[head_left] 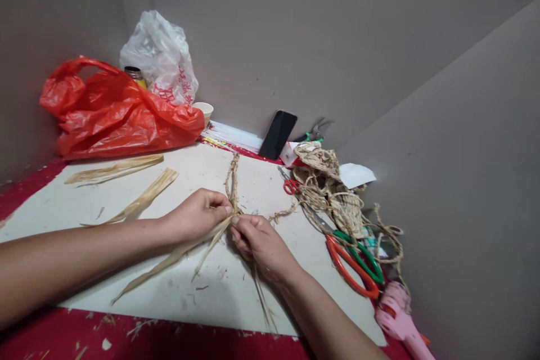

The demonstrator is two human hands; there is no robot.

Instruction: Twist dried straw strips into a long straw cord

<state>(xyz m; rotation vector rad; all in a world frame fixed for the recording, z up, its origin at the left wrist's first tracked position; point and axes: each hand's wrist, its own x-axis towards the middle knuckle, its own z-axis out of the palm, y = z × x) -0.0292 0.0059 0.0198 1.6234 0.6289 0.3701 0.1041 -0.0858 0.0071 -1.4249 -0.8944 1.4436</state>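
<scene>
My left hand (196, 215) and my right hand (261, 244) meet over a white board (177, 287), both pinched on dry straw strips. A twisted straw rope (232, 180) runs away from the pinch toward the back wall. Loose strip ends (169, 259) trail from my left hand toward the near left. Other thin strips (264, 304) hang below my right hand toward the board's near edge.
Two loose straw leaves (116, 170) (145, 198) lie at the left. A red plastic bag (113, 115) and a white bag (162, 59) sit at the back. A black phone (278, 134) leans on the wall. Woven straw pieces (333, 191), scissors (352, 259) and a pink glue gun (400, 318) crowd the right.
</scene>
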